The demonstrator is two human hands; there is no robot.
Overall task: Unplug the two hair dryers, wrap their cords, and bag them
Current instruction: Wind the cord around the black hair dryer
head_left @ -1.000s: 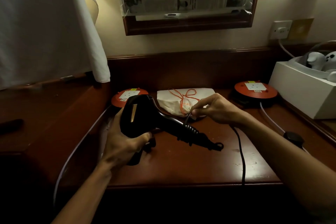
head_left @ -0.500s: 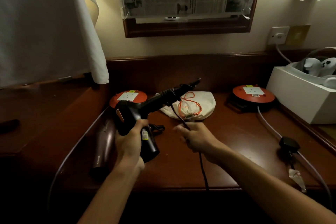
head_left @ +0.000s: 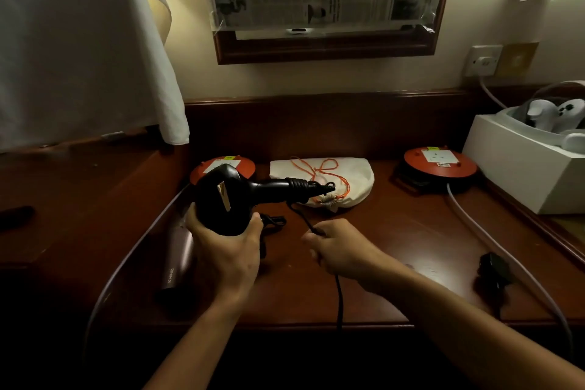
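Black hair dryer (head_left: 228, 199) rotated, handle now level pointing right, no longer tilted up; left hand (head_left: 226, 252) grips its body, right hand (head_left: 342, 250) pinches cord (head_left: 302, 217), pulled nearer.

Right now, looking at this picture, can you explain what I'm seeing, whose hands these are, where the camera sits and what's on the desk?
There is no machine here: a person wears a camera on the head, looking down at their own hands. The left hand grips a black hair dryer by its body, handle pointing right. The right hand holds its black cord, which trails over the front edge of the wooden desk. On the desk lie a second, pinkish hair dryer, a white drawstring bag, two orange cable reels and a black plug.
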